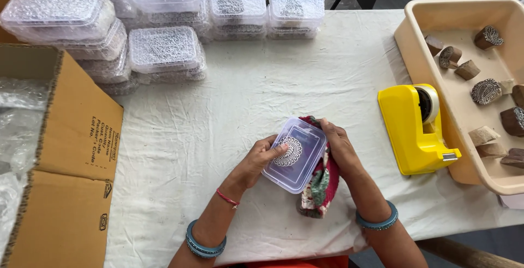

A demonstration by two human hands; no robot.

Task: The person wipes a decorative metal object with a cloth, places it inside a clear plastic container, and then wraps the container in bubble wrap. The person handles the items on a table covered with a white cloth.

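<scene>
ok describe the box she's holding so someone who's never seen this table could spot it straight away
On the white cloth-covered table, left of the yellow tape dispenser, both hands hold a small clear plastic box against a red patterned cloth. Unlike the bubble-wrapped boxes stacked at the far edge, it is bare, and a round carved block shows through its lid.

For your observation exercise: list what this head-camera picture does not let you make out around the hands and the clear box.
- Clear box: its inside is hazy behind the lid.
- Patterned cloth: mostly hidden by the box and the right hand.
- Left hand: palm faces away.
- Cardboard carton: cut by the left edge.
- Beige tray: cut by the right edge.
- Stacked wrapped boxes: contents blurred by bubble wrap.
</scene>
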